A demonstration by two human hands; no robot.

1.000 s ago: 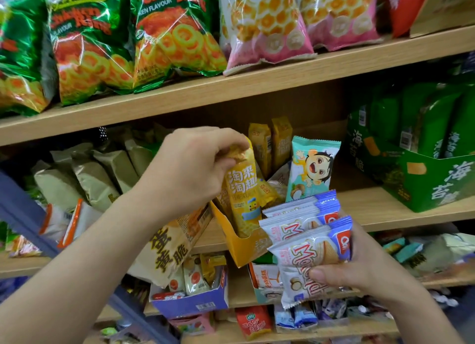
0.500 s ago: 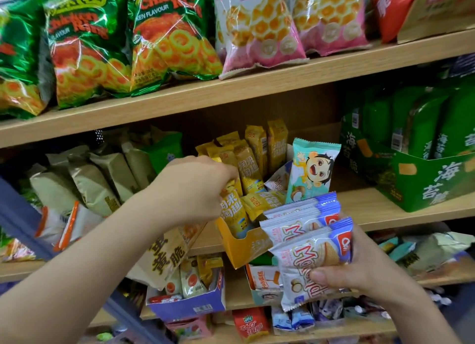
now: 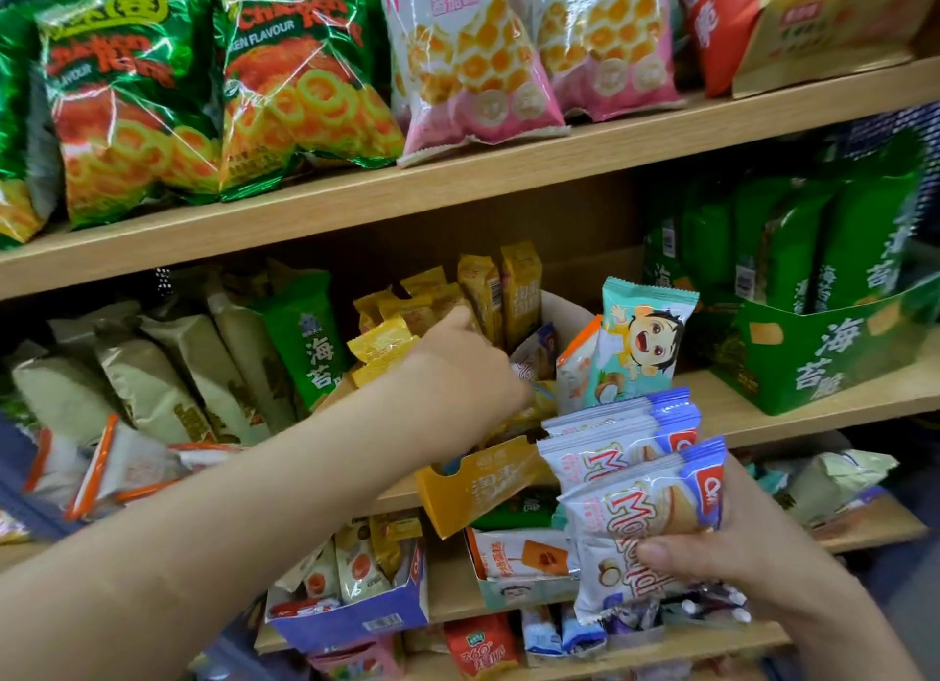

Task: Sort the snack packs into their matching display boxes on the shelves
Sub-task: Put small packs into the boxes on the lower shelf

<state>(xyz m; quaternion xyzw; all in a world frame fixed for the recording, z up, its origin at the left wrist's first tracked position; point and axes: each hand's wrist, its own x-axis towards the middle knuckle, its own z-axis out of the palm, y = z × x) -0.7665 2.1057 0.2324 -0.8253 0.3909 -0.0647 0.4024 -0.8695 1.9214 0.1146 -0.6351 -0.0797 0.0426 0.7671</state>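
My left hand (image 3: 458, 370) reaches into the yellow display box (image 3: 473, 482) on the middle shelf, among upright yellow snack packs (image 3: 519, 294). Its fingertips are buried between the packs, next to a white-and-blue pack (image 3: 534, 350) standing in that box, and I cannot see whether they hold anything. My right hand (image 3: 732, 543) grips a fanned stack of white-and-blue packs (image 3: 636, 482) in front of the box. A teal pack with a cartoon child (image 3: 641, 350) stands at the box's right side.
A green seaweed box (image 3: 814, 355) sits on the right of the middle shelf. Beige packs (image 3: 152, 375) and one green pack (image 3: 305, 334) lean at the left. A blue box (image 3: 356, 619) and a white-teal box (image 3: 519, 589) sit on the lower shelf. Large chip bags (image 3: 305, 85) fill the top shelf.
My left hand pushed the yellow pack down into the yellow box, then moved deeper and to the right among the packs. The right hand has kept its stack nearly still.
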